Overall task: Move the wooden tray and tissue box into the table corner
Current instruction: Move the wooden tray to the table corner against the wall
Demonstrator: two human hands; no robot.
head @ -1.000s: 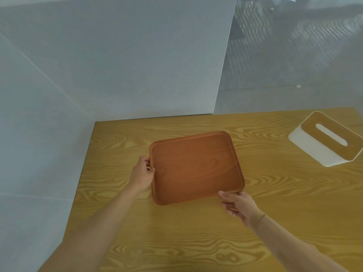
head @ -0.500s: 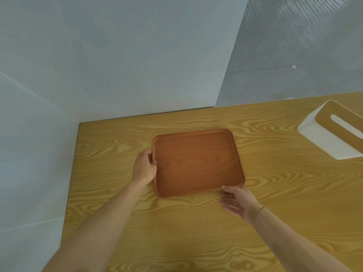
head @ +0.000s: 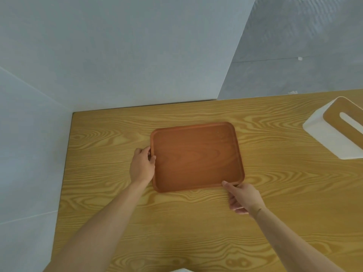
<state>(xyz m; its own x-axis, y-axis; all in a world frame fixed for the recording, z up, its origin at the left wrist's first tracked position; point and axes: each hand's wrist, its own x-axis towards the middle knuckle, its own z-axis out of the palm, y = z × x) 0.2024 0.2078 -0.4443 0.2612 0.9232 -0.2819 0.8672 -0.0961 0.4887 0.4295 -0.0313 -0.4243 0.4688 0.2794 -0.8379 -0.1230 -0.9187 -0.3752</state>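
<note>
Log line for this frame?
wooden tray flat on table | left hand grips left rim | right hand at near-right corner | tissue box unmoved, right

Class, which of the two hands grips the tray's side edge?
The left hand, thumb over the wooden tray's left rim; the right hand only touches the near corner.

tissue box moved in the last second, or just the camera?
Cannot tell. The tissue box shifts in frame, but it keeps the same spot near the table far edge, which points to head motion.
</note>
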